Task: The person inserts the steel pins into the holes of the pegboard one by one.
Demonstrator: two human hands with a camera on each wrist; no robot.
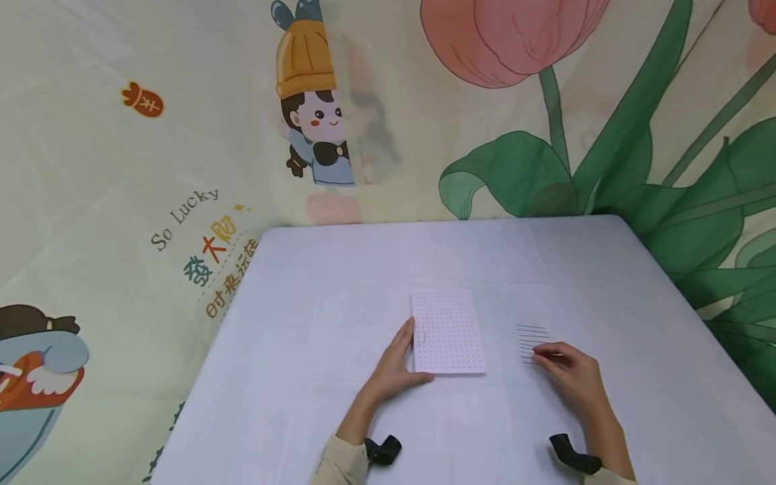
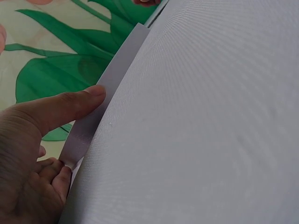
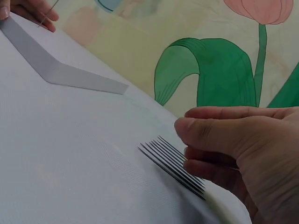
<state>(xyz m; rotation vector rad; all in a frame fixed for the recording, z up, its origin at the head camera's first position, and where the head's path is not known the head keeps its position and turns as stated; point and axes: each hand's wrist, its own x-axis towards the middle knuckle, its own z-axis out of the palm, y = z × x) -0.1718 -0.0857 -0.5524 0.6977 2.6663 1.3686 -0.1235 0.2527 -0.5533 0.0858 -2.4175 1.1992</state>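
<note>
A pale lilac board (image 1: 448, 330) dotted with rows of small holes lies mid-table. One thin dark pin (image 1: 424, 337) stands upright near its left side; it also shows in the right wrist view as a thin pin (image 3: 48, 14). My left hand (image 1: 394, 367) holds the board's near left corner, thumb along the near edge, fingers against the left side. Right of the board, several thin dark pins (image 3: 170, 163) lie side by side. Over them is my right hand (image 1: 570, 370), thumb and index tips together; I cannot tell whether a pin is between them.
A white cloth covers the table (image 1: 339, 283), whose far edge meets a printed backdrop (image 1: 394, 114) with flowers and cartoon figures. Each wrist carries a black strap mount, such as the left mount (image 1: 383, 450) and the right mount (image 1: 572, 456).
</note>
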